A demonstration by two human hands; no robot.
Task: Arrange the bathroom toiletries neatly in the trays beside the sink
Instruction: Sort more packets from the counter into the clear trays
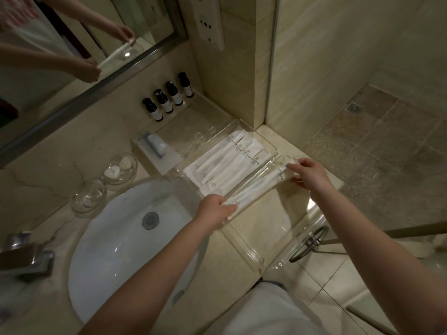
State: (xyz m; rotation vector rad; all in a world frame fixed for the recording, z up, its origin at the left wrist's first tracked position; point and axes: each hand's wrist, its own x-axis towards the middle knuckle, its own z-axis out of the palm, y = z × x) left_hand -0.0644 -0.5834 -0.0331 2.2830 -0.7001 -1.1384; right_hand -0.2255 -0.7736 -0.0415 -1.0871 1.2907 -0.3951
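White slim packet (254,187): left hand (215,209) pinches 1 end, right hand (307,171) the other.

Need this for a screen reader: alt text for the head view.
Left hand and right hand hold a long white packet by its ends over a clear tray beside the sink; similar packets lie in the next tray.

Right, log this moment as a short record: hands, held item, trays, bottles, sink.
left hand: grips the near end of the white packet
right hand: pinches its far end
white packet: stretched lengthwise over the near tray; contact unclear
middle tray: white sachets lying side by side
bottles: four, dark, upright in a row
sink: left of the trays
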